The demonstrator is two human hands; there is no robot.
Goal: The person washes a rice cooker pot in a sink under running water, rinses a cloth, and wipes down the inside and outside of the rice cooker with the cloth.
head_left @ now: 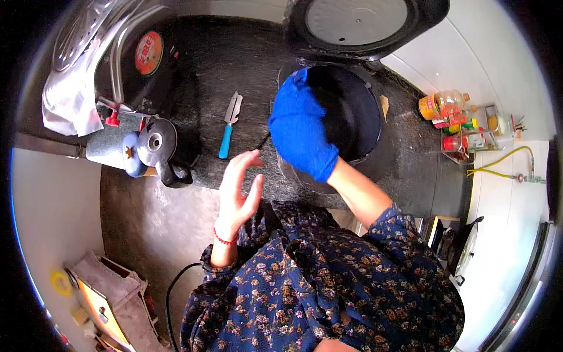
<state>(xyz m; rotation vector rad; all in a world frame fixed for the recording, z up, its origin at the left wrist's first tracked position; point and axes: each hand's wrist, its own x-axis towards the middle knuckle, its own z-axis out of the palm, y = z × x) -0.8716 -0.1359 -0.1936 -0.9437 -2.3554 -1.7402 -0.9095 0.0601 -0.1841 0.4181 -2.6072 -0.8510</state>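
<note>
My right hand (305, 126) is inside a blue cloth (299, 132) that covers it like a mitt down to the wrist. The covered hand rests over the left rim of a black rice cooker's round pot (352, 111), and its fingers are hidden. Behind the pot, the cooker's lid (358, 20) stands raised. My left hand (239, 190), with a red beaded bracelet, is held open at the counter's front edge, thumb and fingers apart and nothing in it. Just beyond its fingertips lies a peeler (227, 132) with a turquoise handle.
A dark kettle (157, 141) stands at the counter's left edge, near a white plastic bag (73, 102). Bottles (446, 105) and a wire rack of jars (460, 141) are on the right by the wall. A yellow hose (498, 161) runs behind them.
</note>
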